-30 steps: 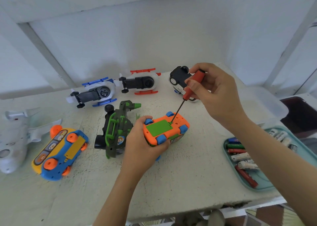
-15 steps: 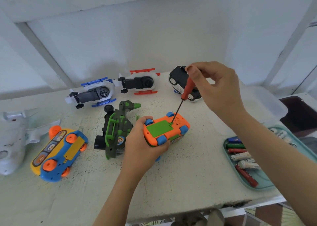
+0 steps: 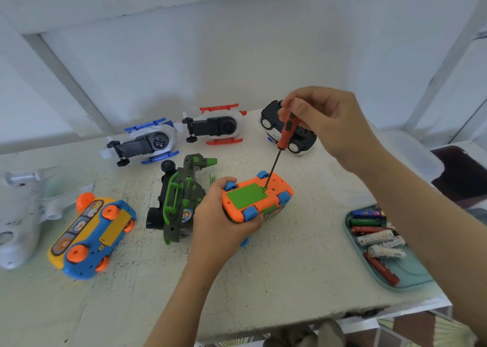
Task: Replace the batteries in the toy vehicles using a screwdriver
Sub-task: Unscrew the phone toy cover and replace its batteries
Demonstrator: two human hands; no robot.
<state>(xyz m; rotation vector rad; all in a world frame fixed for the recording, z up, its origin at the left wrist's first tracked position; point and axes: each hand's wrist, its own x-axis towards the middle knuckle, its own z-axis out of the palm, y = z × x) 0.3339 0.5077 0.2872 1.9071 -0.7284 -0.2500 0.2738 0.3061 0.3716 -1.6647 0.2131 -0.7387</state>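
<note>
The counter (image 3: pixel 303 262) shows open surface between the toys and its front edge, and a tray (image 3: pixel 411 275) of batteries (image 3: pixel 376 238) lies at its right edge. Near the middle, the left hand (image 3: pixel 218 223) grips the upturned orange car (image 3: pixel 279 186). The right hand (image 3: pixel 332 125) pinches the screwdriver (image 3: pixel 286 133) by its red handle, with the tip at the corner of the green cover (image 3: pixel 246 196).

Upturned orange car (image 3: pixel 257 198), screwdriver (image 3: pixel 286 133) upright.

Print on batteries (image 3: pixel 375 239) blurred, black-and-white car (image 3: pixel 271 129) lettering illegible
</note>
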